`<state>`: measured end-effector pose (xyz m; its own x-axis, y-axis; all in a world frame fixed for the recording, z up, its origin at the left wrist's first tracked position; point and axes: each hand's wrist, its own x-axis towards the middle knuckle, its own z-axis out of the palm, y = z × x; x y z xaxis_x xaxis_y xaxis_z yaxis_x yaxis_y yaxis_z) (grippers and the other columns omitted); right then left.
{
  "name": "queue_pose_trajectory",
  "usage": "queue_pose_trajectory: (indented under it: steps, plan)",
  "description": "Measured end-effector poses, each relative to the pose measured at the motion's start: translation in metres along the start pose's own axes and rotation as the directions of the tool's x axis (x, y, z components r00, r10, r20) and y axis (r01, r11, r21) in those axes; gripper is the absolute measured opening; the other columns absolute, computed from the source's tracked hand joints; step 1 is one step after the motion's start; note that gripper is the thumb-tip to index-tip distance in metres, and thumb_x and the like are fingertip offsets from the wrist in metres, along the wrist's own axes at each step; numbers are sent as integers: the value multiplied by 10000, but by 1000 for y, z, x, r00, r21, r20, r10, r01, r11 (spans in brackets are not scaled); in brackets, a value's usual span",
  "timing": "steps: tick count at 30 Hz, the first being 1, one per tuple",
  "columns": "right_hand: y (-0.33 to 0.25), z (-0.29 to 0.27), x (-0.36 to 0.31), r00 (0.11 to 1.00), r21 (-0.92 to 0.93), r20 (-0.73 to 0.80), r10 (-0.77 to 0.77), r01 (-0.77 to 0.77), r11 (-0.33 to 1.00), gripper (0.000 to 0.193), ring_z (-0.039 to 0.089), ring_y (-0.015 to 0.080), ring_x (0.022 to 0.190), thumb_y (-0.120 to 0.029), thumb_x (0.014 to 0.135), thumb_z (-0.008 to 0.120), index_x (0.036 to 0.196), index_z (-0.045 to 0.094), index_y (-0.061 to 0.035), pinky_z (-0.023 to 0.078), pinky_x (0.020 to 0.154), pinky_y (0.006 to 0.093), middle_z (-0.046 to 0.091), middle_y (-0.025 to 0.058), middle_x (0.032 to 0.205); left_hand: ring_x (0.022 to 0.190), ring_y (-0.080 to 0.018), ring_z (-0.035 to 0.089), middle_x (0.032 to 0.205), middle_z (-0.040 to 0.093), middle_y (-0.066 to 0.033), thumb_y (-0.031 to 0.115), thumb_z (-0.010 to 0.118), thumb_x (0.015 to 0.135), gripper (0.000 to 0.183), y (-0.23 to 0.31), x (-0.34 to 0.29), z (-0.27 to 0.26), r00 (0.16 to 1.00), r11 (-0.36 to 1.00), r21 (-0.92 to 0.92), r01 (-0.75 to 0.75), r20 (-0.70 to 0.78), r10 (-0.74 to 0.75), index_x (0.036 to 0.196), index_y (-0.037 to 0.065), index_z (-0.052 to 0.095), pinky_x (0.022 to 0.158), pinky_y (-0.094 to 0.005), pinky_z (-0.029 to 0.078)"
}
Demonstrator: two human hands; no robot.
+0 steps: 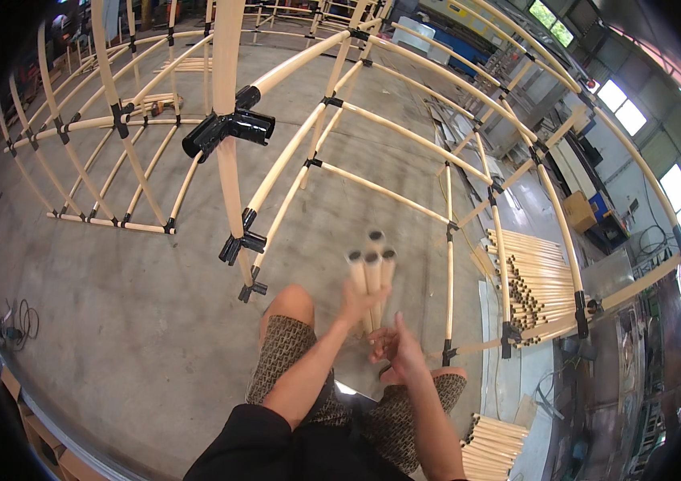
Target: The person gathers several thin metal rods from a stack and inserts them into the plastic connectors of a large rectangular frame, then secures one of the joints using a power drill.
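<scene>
Several short cream-coloured pipes (372, 280) stand bunched together, their dark open ends pointing away from me and slightly blurred. My left hand (363, 305) is closed around the bundle, thumb and fingers wrapped over its near side. Close by the bundle's lower end is my right hand (400, 349), its thumb raised apart and its fingers loosely curled; nothing shows between them. Whether its fingertips touch the pipes cannot be made out. Ahead rises a frame of cream pipes (404, 132) joined by black connectors (232, 132).
A second pipe frame (100, 224) stands to the left. Stacked pipes lie at the right (545, 280), with another pile of short pipes (494, 449) nearer me. A coiled dark cable (24, 321) is on the left floor. Cardboard boxes (36, 433) sit at the lower left.
</scene>
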<state>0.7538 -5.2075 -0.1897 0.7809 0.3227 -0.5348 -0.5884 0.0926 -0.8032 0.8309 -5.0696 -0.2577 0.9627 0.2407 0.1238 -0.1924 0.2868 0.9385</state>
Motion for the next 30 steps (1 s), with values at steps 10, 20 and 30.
queue_pose_trajectory:
  steps: [10, 20, 30]
  plan:
    - [132, -135, 26, 989, -795, -130, -69, -63, 603, 452, 655, 229, 633, -388, 890, 662, 881, 683, 64, 526, 611, 331, 684, 167, 743, 860, -186, 643, 997, 651, -105, 97, 813, 735, 456, 0, 121, -86, 867, 988, -140, -61, -497, -17, 1111, -45, 596, 737, -304, 522]
    - [123, -126, 72, 995, -890, -84, 51, -98, 445, 396, 693, 297, 801, -356, 834, 694, 1004, 705, 2, 519, 764, 382, 714, 172, 825, 1014, -231, 610, 1121, 621, -147, 156, 818, 740, 570, -39, 117, -143, 747, 994, -86, -74, -665, -2, 1188, -77, 555, 891, -330, 467]
    - [120, -130, 84, 998, -901, -41, 38, -53, 431, 426, 679, 331, 869, -389, 803, 698, 975, 716, 1, 507, 802, 409, 707, 190, 878, 981, -163, 590, 1140, 602, -130, 199, 771, 796, 536, -93, 88, -167, 849, 971, 186, 149, -528, -29, 1212, -59, 553, 805, -313, 494]
